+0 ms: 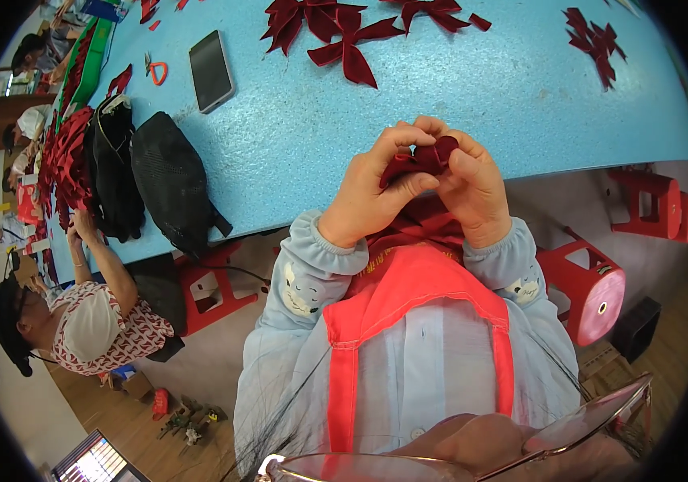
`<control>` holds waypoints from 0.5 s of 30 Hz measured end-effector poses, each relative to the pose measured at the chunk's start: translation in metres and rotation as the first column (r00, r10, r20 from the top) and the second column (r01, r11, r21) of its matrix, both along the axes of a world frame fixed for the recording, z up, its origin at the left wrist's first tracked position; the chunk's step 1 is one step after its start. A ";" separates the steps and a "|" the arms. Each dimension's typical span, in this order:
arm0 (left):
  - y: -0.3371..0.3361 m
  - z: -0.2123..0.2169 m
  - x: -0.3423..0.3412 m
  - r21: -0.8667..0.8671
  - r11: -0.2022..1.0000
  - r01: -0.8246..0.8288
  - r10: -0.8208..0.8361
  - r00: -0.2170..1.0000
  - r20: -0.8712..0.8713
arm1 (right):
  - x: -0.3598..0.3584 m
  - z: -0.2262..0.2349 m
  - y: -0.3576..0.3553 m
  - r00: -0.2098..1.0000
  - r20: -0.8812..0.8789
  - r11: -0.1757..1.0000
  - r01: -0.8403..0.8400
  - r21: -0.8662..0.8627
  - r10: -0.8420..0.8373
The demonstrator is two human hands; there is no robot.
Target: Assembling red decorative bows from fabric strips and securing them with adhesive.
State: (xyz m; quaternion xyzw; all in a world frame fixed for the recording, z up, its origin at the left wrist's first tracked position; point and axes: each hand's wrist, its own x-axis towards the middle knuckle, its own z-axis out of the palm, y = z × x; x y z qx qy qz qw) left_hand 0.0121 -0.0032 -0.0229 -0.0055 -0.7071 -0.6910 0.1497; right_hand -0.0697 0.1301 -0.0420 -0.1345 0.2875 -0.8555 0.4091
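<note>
My left hand (pixel 372 181) and my right hand (pixel 479 183) meet above the near edge of the blue table (pixel 287 153). Between them they grip a piece of dark red velvet ribbon (pixel 438 154), folded over on itself. The left fingers and thumb pinch its left part, while the right thumb presses on the loop from the right. Part of the ribbon is hidden behind my fingers. Beyond my hands, finished-looking dark red velvet bows (pixel 348 52) lie on the tabletop. Another small group of bows (pixel 597 48) is at the far right.
A phone (pixel 212 72), orange-handled scissors (pixel 157 73) and two black bags (pixel 171 181) (pixel 116 173) lie on the left. Past them is a heap of dark red ribbon (pixel 68 157), with a co-worker (pixel 103 321) beside it. Red stools (pixel 593 289) stand under the table.
</note>
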 end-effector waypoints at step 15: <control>0.006 -0.004 0.003 0.712 0.686 0.147 -0.234 0.972 0.024 | 0.008 0.008 -0.005 0.965 0.048 0.959 0.250 0.135 -0.259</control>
